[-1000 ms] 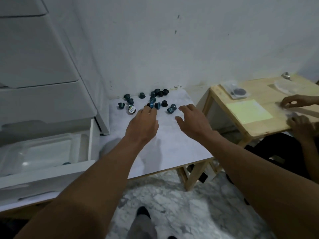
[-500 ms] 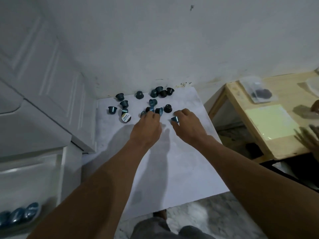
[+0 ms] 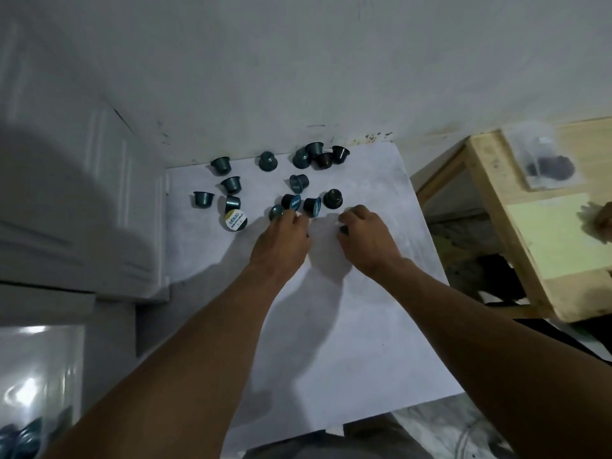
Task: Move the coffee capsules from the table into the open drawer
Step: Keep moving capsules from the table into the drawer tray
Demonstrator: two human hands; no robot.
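Several teal and dark coffee capsules (image 3: 299,183) lie scattered at the far end of the white table (image 3: 347,326), near the wall. One with a white label (image 3: 236,221) lies on its side. My left hand (image 3: 281,243) curls its fingertips onto a teal capsule (image 3: 276,212) at the cluster's front. My right hand (image 3: 367,241) grips a capsule (image 3: 343,230), mostly hidden under its curled fingers. The open drawer (image 3: 43,359) is at the lower left, with a few blue capsules (image 3: 23,435) in it.
A white drawer cabinet (image 3: 73,200) stands left of the table, above the open drawer. To the right is a wooden table (image 3: 493,200) with a plastic bag (image 3: 546,164) and a yellow sheet (image 3: 556,233); another person's hand (image 3: 599,220) rests there.
Both hands reached forward to the capsule cluster. The right hand's fingers closed round a capsule, and the left hand's fingers came down on another. My head tipped further down over the table.
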